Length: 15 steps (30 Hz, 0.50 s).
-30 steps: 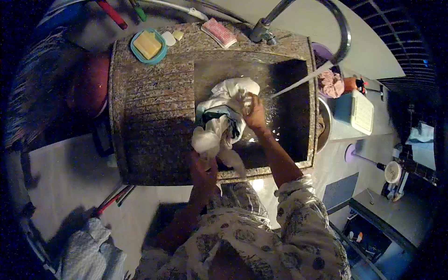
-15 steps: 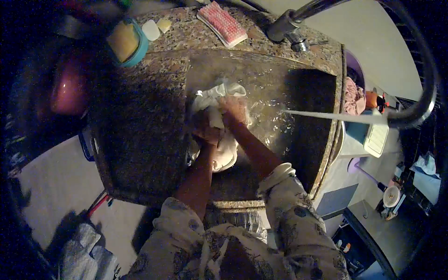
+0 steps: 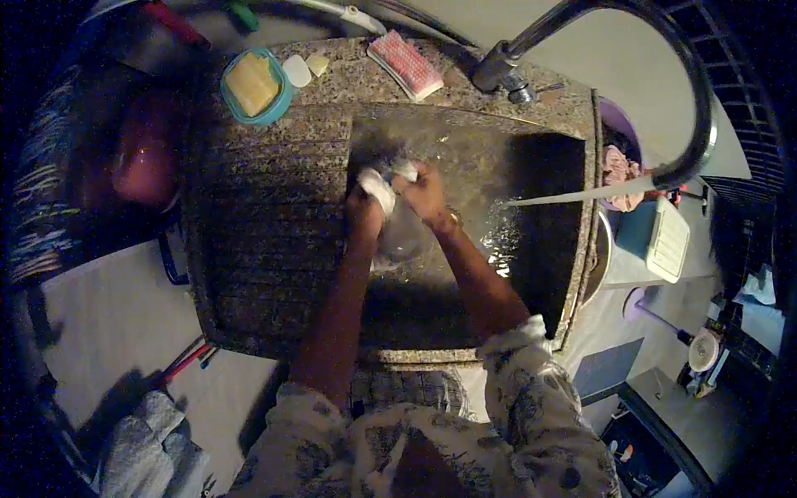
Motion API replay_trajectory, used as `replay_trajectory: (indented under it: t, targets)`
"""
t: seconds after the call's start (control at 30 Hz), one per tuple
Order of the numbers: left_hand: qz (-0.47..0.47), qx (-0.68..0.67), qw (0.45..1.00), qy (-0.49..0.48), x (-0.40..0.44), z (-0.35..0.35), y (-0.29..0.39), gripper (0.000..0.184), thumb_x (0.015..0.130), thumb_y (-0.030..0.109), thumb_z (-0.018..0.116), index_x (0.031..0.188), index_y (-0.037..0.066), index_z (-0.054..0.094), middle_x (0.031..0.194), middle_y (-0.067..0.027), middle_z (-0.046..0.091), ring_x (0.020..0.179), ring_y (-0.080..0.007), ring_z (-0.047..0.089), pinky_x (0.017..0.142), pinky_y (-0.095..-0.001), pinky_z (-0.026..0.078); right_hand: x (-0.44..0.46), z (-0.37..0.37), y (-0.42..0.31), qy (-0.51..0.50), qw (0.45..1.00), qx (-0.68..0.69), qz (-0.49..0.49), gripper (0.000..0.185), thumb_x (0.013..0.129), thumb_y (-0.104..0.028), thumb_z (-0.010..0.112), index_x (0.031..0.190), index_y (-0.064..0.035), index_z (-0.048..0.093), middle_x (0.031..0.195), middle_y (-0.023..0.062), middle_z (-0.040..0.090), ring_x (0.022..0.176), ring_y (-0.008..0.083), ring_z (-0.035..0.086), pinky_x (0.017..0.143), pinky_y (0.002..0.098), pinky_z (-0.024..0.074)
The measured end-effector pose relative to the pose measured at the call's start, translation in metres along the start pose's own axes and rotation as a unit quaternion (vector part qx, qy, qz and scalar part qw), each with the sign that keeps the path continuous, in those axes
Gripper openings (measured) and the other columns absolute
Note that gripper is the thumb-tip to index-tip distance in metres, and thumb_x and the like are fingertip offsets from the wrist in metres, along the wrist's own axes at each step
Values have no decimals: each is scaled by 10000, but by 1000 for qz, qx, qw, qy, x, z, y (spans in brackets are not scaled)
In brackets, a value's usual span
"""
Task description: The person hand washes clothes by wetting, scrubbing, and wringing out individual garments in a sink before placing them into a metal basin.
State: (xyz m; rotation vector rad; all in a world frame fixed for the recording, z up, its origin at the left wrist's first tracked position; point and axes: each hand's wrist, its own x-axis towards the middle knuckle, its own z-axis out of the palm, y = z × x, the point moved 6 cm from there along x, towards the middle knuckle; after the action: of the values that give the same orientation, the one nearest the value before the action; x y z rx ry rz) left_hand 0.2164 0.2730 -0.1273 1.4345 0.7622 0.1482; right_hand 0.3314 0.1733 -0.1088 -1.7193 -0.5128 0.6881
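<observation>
White wet cloth (image 3: 379, 192) is bunched in my left hand (image 3: 363, 214), whose fingers are closed round it. Slightly to the right, my right hand (image 3: 426, 196) grips another bunched end of white cloth. Both hands are over the water in the stone sink basin (image 3: 544, 274), a small gap apart. A pale, blurred part of the cloth hangs into the murky water below them. From the tap (image 3: 496, 68), a stream of water (image 3: 573, 196) falls into the basin right of my hands.
Along the back ledge are a pink-bristled brush (image 3: 405, 65), a white soap piece (image 3: 296, 71) and a teal tub (image 3: 282, 102) holding a yellowish block (image 3: 252, 85). A ribbed stone slab (image 3: 266, 224) lies left of the basin. A purple tub (image 3: 624, 124) with pink cloth stands at right.
My hands have drawn apart and up, stretching the cloth that was bundled between them. The pale mass near my forearms has dropped into the water. The view has shifted slightly.
</observation>
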Motion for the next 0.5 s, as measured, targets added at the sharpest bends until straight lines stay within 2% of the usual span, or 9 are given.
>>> replay_trajectory:
  t: [0.03,0.07,0.17,0.2,0.27,0.3,0.37,0.4,0.5]
  targets:
    - [29,-9,1000,0,-26,-2,22,592,859,168,607,1409,26,442,1353,-207,507,1220,-374,525,1024,-441,429,-16,-2,-18,-23,988,151,-1,159,863,-52,693,1021,-31,704,853,-9,685,819,120,625,754,284,513]
    - [57,18,998,8,-58,-3,43,587,859,160,606,1407,24,443,1344,-207,514,1211,-372,535,1019,-433,436,-37,-2,-41,-56,984,170,-13,199,847,-83,693,1037,-23,675,927,-3,670,852,76,577,753,275,519]
    - [111,78,988,79,-134,-9,60,582,866,130,606,1404,4,422,1295,-247,520,1209,-384,533,1028,-431,432,-100,-9,-79,-120,990,74,-10,268,855,-155,692,1082,-14,677,1097,88,667,1012,178,612,866,341,522]
    - [127,74,984,99,-148,-12,62,582,869,124,609,1403,-2,416,1288,-262,516,1220,-391,525,1036,-438,427,-116,-16,-80,-123,990,12,-66,329,857,-181,694,1146,-31,655,1172,120,633,1077,229,591,914,374,504]
    - [235,274,924,127,-163,0,99,598,882,142,609,1422,-7,399,1319,-287,482,1246,-405,498,1060,-468,401,-134,-26,-70,-133,968,-115,-182,457,861,-234,697,1276,-65,610,1323,184,565,1207,331,550,1009,438,467]
    - [283,369,874,140,-168,11,112,607,889,151,609,1432,-9,391,1334,-300,466,1260,-412,485,1072,-484,387,-131,-29,-73,-73,969,-178,-154,486,875,-238,687,1318,-79,566,1372,200,506,1243,364,511,1014,456,459]
    - [234,354,891,162,-147,18,86,628,910,184,604,1472,17,380,1426,-271,404,1304,-425,434,1109,-534,329,-128,-26,-85,50,950,-294,-88,550,903,-244,667,1402,-109,478,1470,234,390,1315,428,432,1025,492,443]
    - [225,389,875,180,-133,18,76,622,920,194,595,1479,26,381,1437,-259,401,1304,-422,435,1111,-535,327,-126,-10,-74,21,927,-370,-58,633,915,-335,622,1483,-166,399,1496,236,377,1340,446,398,1093,578,345]
    - [164,457,845,225,-89,24,23,521,947,234,566,1427,58,469,1391,-228,483,1251,-404,489,1051,-491,401,-109,36,7,-81,860,-505,-8,658,927,-329,577,1524,-184,342,1541,179,356,1401,409,344,1145,617,224]
